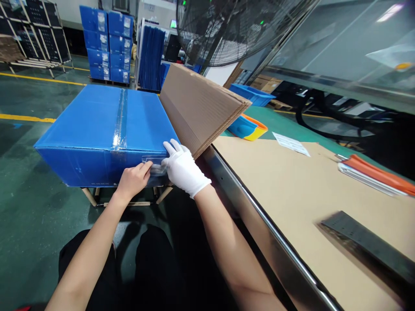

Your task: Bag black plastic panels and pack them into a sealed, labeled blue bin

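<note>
A large blue box [87, 116] with clear tape [122, 108] across its top stands in front of me. On its near side, close to the right corner, is a clear plastic pouch [157, 165]. My bare left hand [134, 179] pinches the pouch's left edge with closed fingers. My white-gloved right hand [184, 168] lies at the pouch's right side, its upper fingers stretched over the box's top edge. The thumb side of that glove touches the pouch; whether it grips the pouch is hard to make out.
Folded brown cardboard [201, 103] leans between the box and a metal-edged workbench [259, 172]. On the bench lie a paper sheet [292, 143], an orange-handled item [379, 172] and a dark metal bar [369, 246]. A large fan [236, 30] hangs above. Stacked blue boxes [106, 45] stand behind.
</note>
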Demonstrator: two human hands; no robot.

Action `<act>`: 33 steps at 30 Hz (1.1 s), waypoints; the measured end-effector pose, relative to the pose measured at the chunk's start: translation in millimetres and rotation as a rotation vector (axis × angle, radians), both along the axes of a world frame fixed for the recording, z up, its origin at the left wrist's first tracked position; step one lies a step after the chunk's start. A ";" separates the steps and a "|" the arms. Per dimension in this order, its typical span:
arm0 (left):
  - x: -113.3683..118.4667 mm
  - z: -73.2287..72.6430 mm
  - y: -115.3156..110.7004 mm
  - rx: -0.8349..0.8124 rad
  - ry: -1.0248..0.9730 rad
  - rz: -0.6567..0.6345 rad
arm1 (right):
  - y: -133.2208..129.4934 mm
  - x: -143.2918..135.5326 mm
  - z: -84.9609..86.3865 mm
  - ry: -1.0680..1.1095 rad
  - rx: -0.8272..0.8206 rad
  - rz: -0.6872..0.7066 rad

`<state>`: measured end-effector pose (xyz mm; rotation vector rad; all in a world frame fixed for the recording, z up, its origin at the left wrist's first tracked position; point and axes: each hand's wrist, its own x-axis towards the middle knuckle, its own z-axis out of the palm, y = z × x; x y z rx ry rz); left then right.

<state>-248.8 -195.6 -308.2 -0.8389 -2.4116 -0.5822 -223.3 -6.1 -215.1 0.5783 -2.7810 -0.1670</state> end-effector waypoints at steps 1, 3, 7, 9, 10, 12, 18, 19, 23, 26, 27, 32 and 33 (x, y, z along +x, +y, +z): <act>0.1 0.8 0.1 -0.001 -0.002 -0.001 | 0.3 -0.8 -1.1 0.009 -0.009 0.008; 0.5 2.5 0.0 -0.007 -0.004 -0.001 | 1.0 -2.1 -2.6 0.019 -0.029 0.019; 1.1 4.1 -1.2 -0.002 -0.011 -0.004 | 2.7 -2.8 -1.9 0.013 -0.073 0.021; 1.1 3.8 -2.0 0.017 -0.022 -0.020 | 3.7 -2.3 -0.6 0.002 -0.102 0.025; 1.1 3.7 -2.3 0.027 -0.034 -0.030 | 4.1 -2.0 -0.1 -0.005 -0.115 0.028; 1.2 4.6 -2.6 0.045 -0.072 -0.043 | 4.2 -1.5 0.2 -0.015 -0.131 0.038; 3.3 18.9 0.7 0.015 -0.280 -0.052 | 0.3 -0.7 -4.2 -0.026 -0.126 0.060; 3.6 22.1 1.4 -0.003 -0.313 -0.052 | -0.1 -0.6 -5.0 -0.027 -0.127 0.060; 3.4 33.7 2.3 -0.082 -0.406 -0.075 | 1.5 -1.1 -6.2 -0.040 -0.135 0.067; 2.6 40.5 3.7 -0.114 -0.444 -0.074 | 4.6 -2.7 -6.9 -0.040 -0.148 0.086; 2.4 42.5 5.0 -0.124 -0.448 -0.065 | 5.9 -3.1 -7.4 -0.033 -0.157 0.092; 4.0 51.2 16.9 -0.213 -0.407 0.032 | 16.8 2.6 -12.8 0.055 -0.250 0.114; 4.6 52.7 19.1 -0.225 -0.395 0.050 | 19.8 5.4 -14.2 0.078 -0.279 0.112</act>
